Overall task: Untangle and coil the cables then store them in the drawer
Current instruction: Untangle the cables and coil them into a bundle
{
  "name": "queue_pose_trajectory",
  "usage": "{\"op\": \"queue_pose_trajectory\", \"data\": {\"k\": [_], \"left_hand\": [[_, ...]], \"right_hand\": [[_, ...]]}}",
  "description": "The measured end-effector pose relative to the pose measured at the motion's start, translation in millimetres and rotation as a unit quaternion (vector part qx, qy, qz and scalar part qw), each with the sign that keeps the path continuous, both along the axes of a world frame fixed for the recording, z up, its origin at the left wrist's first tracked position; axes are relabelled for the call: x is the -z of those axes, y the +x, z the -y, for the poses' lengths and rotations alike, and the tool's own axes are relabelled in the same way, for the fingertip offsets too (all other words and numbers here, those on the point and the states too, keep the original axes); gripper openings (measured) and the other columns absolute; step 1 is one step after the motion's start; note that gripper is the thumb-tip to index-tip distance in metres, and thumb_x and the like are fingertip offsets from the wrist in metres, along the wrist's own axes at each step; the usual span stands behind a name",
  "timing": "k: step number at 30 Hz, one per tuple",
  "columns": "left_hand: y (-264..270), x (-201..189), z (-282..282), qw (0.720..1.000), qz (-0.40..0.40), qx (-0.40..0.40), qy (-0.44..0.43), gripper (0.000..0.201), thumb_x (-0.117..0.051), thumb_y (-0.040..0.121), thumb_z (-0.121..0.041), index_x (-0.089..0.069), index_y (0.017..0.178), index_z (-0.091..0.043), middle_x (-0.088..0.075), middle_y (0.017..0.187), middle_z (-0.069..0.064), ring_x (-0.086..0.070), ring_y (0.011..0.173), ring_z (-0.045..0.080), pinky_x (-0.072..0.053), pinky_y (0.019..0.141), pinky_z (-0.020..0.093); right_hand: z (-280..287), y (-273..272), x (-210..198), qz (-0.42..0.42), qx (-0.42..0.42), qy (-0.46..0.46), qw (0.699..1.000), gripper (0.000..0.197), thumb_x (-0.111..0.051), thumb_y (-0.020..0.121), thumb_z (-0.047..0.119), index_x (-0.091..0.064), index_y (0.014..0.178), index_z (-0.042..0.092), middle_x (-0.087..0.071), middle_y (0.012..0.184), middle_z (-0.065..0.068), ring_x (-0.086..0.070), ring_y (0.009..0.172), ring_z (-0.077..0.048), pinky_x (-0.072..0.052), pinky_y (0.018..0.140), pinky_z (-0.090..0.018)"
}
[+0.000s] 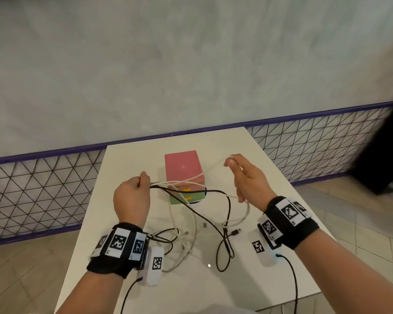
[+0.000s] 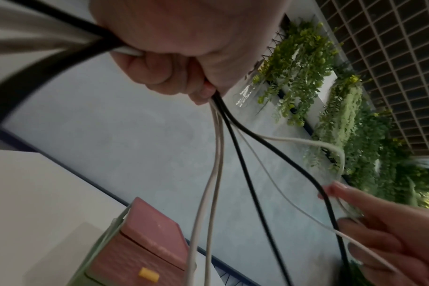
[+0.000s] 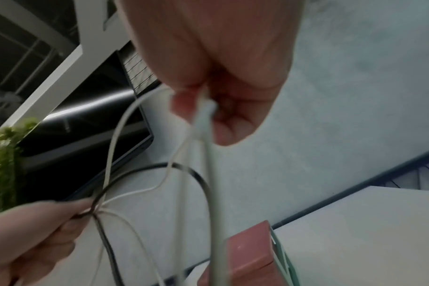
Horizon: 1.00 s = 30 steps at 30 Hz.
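The person's left hand (image 1: 132, 197) is raised above the white rectangular table (image 1: 270, 177), its fingers clenched round a bunch of thin black and white cables (image 1: 191, 193) that fan out from the fist toward the right and droop down to the tabletop. The right hand (image 1: 245, 177), also lifted, pinches one white cable (image 1: 210, 169) between thumb and forefinger, its other fingers loosely extended; that strand runs back across to the left fist. The rest of the tangle lies on the table between the two wrists, loose plugs among the loops. Behind the cables stands a small pink and green plastic drawer box (image 1: 183, 175) with yellow handles, its drawers closed, cables passing in front of it
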<state>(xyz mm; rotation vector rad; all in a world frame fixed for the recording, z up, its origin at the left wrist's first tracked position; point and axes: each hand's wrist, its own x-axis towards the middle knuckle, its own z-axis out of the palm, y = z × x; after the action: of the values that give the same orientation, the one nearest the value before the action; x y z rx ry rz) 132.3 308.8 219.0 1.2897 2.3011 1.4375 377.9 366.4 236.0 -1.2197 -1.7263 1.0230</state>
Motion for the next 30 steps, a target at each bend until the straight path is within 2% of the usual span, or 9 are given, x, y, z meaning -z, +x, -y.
{"op": "queue_pose_trajectory", "data": {"k": [3, 7, 10, 13, 16, 20, 24, 27, 30], "left_hand": [[-16, 1, 0, 0.999, 0.019, -0.027, -0.003, 0.054, -0.047, 0.096, -0.026, -0.032, 0.048, -0.006, -0.031, 0.046, 0.008, -0.029, 0.049, 0.023, -0.021, 0.049, 0.033], [-34, -3, -1, 0.998, 0.044, -0.053, 0.002, 0.054, -0.047, 0.096, -0.027, -0.035, 0.049, -0.004, -0.033, 0.049, 0.011, -0.030, 0.052, 0.024, -0.023, 0.050, 0.033], [-22, -2, -3, 0.999, 0.029, -0.029, 0.011, 0.056, -0.048, 0.096, -0.026, -0.031, 0.046, -0.009, -0.029, 0.046, 0.008, -0.027, 0.048, 0.023, -0.020, 0.049, 0.033], [-11, 2, -6, 0.999, 0.031, -0.013, 0.002, 0.056, -0.047, 0.096, -0.027, -0.031, 0.046, -0.009, -0.029, 0.046, 0.007, -0.027, 0.048, 0.022, -0.021, 0.050, 0.032], [-5, 5, -8, 1.000, 0.008, -0.001, -0.010, 0.055, -0.046, 0.097, -0.028, -0.031, 0.047, -0.009, -0.031, 0.046, 0.007, -0.029, 0.048, 0.022, -0.021, 0.049, 0.032], [2, 8, -10, 1.000, -0.005, 0.011, -0.015, 0.055, -0.045, 0.097, -0.027, -0.032, 0.047, -0.009, -0.032, 0.045, 0.007, -0.029, 0.047, 0.020, -0.020, 0.049, 0.031], [-8, 10, -11, 1.000, -0.004, -0.001, -0.024, 0.055, -0.045, 0.097, -0.027, -0.032, 0.047, -0.008, -0.031, 0.045, 0.007, -0.029, 0.047, 0.020, -0.020, 0.048, 0.032], [-23, 9, -11, 1.000, 0.000, -0.021, -0.021, 0.055, -0.046, 0.096, -0.027, -0.030, 0.047, -0.009, -0.030, 0.046, 0.007, -0.028, 0.048, 0.022, -0.020, 0.049, 0.032], [-31, 7, -13, 0.999, 0.003, -0.039, -0.016, 0.055, -0.046, 0.096, -0.027, -0.031, 0.047, -0.008, -0.030, 0.047, 0.008, -0.027, 0.048, 0.022, -0.020, 0.048, 0.032]], "right_hand": [[-8, 15, 3, 0.021, 0.007, -0.024, 0.999, 0.024, -0.041, 0.100, 0.035, -0.054, 0.100, 0.015, -0.044, 0.065, 0.005, -0.042, 0.061, -0.014, -0.038, 0.061, -0.025], [-13, 40, 18, 0.116, -0.017, -0.059, 0.991, 0.021, -0.045, 0.099, 0.017, -0.065, 0.093, 0.014, -0.060, 0.081, 0.001, -0.053, 0.072, -0.012, -0.040, 0.069, -0.023], [-12, 37, 25, -0.049, 0.045, -0.123, 0.990, 0.033, -0.045, 0.099, 0.026, -0.064, 0.079, 0.008, -0.066, 0.074, -0.014, -0.064, 0.077, -0.027, -0.054, 0.079, -0.035], [-7, 26, 15, -0.199, 0.108, -0.168, 0.959, 0.050, -0.048, 0.095, 0.044, -0.056, 0.064, 0.005, -0.057, 0.054, -0.017, -0.069, 0.070, -0.033, -0.059, 0.067, -0.031], [-1, 19, 4, -0.089, 0.106, -0.145, 0.980, 0.069, -0.029, 0.093, 0.063, -0.041, 0.052, 0.008, -0.045, 0.048, -0.011, -0.061, 0.060, -0.026, -0.046, 0.056, -0.023], [-2, 15, 5, 0.071, 0.031, -0.141, 0.987, 0.095, -0.001, 0.087, 0.071, -0.047, 0.056, -0.006, -0.063, 0.057, -0.005, -0.042, 0.056, -0.018, -0.032, 0.054, -0.028], [-2, 21, 11, 0.167, -0.027, -0.211, 0.963, 0.070, -0.005, 0.082, 0.076, -0.040, 0.057, 0.021, -0.070, 0.083, -0.023, -0.052, 0.064, -0.018, -0.040, 0.064, -0.028], [-14, 43, 25, 0.269, -0.004, -0.226, 0.936, 0.058, -0.028, 0.094, 0.062, -0.051, 0.068, 0.015, -0.063, 0.072, -0.013, -0.050, 0.064, -0.016, -0.035, 0.069, -0.026], [-23, 62, 39, 0.092, -0.024, -0.300, 0.949, 0.031, -0.051, 0.096, 0.030, -0.051, 0.074, 0.008, -0.054, 0.070, -0.009, -0.042, 0.051, -0.016, -0.037, 0.051, -0.023]]}}
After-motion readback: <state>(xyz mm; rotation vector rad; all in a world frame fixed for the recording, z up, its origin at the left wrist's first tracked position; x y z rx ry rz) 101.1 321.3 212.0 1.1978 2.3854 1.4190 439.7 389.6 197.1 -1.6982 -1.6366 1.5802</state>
